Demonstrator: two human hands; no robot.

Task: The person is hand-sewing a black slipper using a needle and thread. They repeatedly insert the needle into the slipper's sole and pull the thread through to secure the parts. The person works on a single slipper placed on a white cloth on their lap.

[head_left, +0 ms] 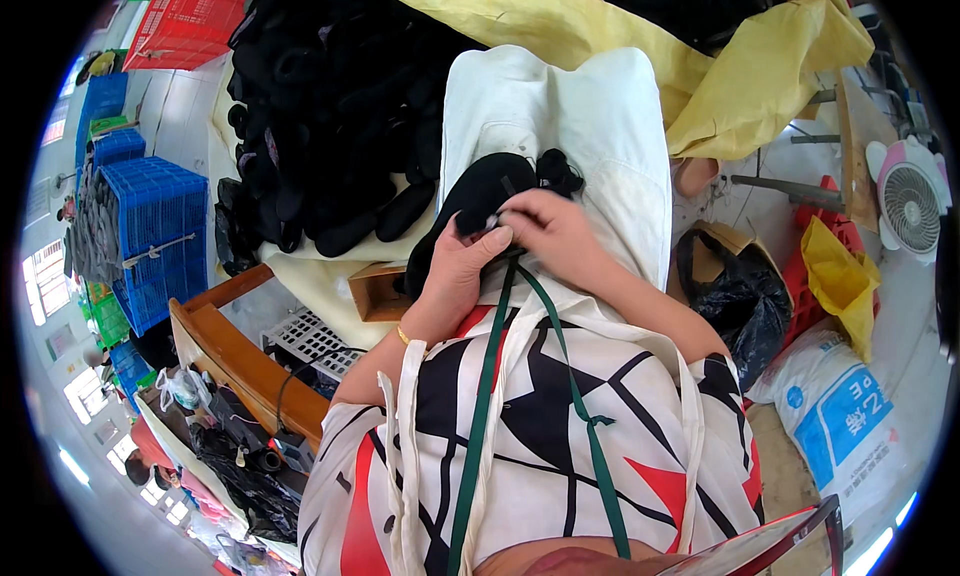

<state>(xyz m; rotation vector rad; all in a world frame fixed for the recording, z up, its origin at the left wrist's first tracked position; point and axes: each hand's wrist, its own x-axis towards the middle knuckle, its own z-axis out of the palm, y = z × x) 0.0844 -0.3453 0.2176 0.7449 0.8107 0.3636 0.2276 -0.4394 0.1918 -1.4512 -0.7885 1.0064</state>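
On my lap, over a white apron [615, 176], lies a black soft piece [490, 181] with a long rounded outline. It looks like a sock or slipper. My left hand [462, 266] is closed on its near end, thumb toward the right. Against it my right hand [555, 234] is closed in a pinch. Between the fingertips shows a small pale or shiny spot too small to name. A bunched black scrap [558, 173] rests just beyond my right hand. A green cord [490, 376] runs from my neck down to the hands; its lower end is hidden.
A large heap of similar black pieces [320, 106] lies ahead to the left, beside yellow cloth [560, 16]. Leftward stand a wooden frame [250, 361] and blue crates [155, 226]. Rightward are a black bag [740, 296], a white sack [835, 416] and a fan [910, 201].
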